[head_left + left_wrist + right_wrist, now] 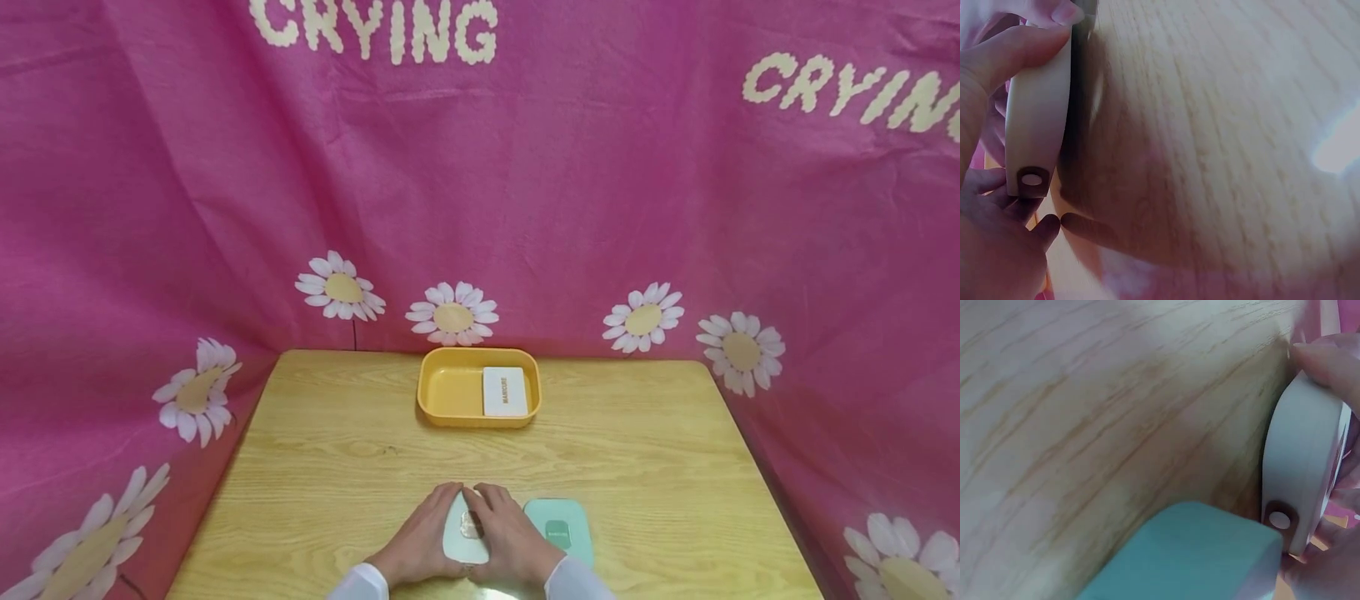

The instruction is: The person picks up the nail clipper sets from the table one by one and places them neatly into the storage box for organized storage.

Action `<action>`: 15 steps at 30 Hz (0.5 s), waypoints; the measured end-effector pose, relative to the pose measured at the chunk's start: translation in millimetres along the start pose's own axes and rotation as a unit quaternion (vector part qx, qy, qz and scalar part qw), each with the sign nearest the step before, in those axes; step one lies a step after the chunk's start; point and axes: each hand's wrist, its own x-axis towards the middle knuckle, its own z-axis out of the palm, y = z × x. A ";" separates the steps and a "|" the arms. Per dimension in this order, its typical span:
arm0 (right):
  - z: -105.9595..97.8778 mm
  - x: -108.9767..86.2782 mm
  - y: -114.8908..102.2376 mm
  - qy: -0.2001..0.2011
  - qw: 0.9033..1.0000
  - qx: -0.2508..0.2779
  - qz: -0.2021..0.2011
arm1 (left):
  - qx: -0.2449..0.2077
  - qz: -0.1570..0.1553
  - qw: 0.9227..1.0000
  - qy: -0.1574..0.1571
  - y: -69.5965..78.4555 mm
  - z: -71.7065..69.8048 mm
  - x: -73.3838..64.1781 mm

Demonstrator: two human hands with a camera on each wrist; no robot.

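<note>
Near the table's front edge, a small white case with rounded corners is between my two hands. My left hand grips its left side and my right hand its right side. A gold-toned square mark on its top is partly covered by fingers. A brown tab with a round snap shows on the edge of the white case in the left wrist view. Just right of my right hand lies a similar mint-green case with a darker green label, partly hidden by that hand.
A yellow tray stands at the back of the wooden table. In its right half lies a white box lettered "MANICURE". A pink cloth with daisies hangs around the back and sides.
</note>
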 end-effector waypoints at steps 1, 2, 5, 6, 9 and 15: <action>-0.1 0.4 -0.2 0.001 1.000 -0.005 -0.002 | 0.002 0.000 1.000 -0.001 -0.1 -0.1 0.3; -0.4 0.8 -0.5 0.004 1.000 -0.009 -0.005 | 0.003 0.000 1.000 -0.002 -0.1 -0.2 0.5; -2.2 1.3 -0.8 0.012 1.000 -0.013 -0.008 | 0.005 -0.001 1.000 0.001 0.2 -1.1 1.2; -2.8 1.5 -0.8 0.015 1.000 -0.015 -0.009 | 0.005 0.001 1.000 0.004 0.7 -1.9 1.6; -6.4 2.7 -0.4 0.023 1.000 -0.017 -0.009 | 0.010 0.007 1.000 0.011 2.9 -5.0 4.0; -16.6 6.6 -0.3 0.023 0.999 -0.036 -0.017 | 0.028 0.022 0.999 0.013 7.4 -12.4 9.9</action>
